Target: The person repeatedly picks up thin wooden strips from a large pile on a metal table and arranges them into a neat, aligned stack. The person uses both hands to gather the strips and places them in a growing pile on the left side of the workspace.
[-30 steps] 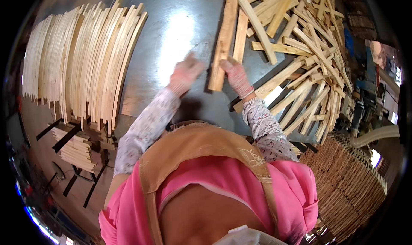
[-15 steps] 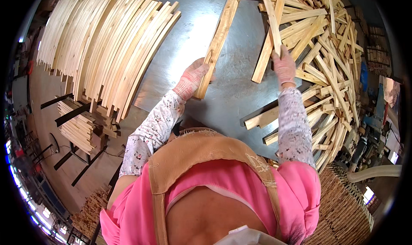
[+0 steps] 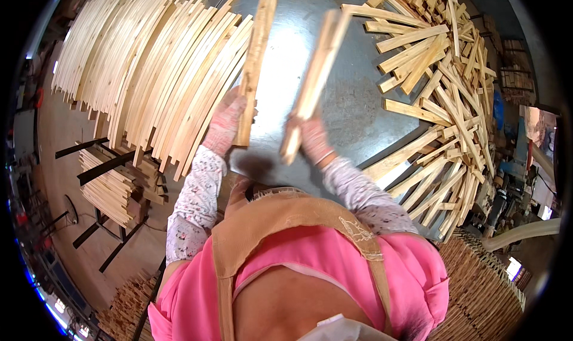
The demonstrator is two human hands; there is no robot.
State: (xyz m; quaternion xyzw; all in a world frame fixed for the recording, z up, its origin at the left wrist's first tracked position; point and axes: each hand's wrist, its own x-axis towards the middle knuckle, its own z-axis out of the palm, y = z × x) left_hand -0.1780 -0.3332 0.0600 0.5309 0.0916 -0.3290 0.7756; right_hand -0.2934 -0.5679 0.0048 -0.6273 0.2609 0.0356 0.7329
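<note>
My left hand (image 3: 224, 123), in a pale glove, is closed around the near part of a long wooden strip (image 3: 256, 60). That strip points away from me beside the right edge of a neat row of strips (image 3: 149, 72). My gloved right hand (image 3: 311, 138) grips pale wooden strips (image 3: 316, 72), tilted over the middle of the metal table (image 3: 352, 102). They are smeared by motion and look like two side by side. Some fingers of both hands are hidden behind the wood.
A jumbled heap of wooden strips (image 3: 459, 102) covers the table's right side. Dark metal bars (image 3: 107, 165) stick out below the row at the left, near a smaller stack (image 3: 107, 186). Bundled wood (image 3: 477, 275) stands at the lower right.
Both hands have moved left. My left hand has brought its strip up to the row. My right hand has carried wooden strips from the heap's edge to mid-table.
</note>
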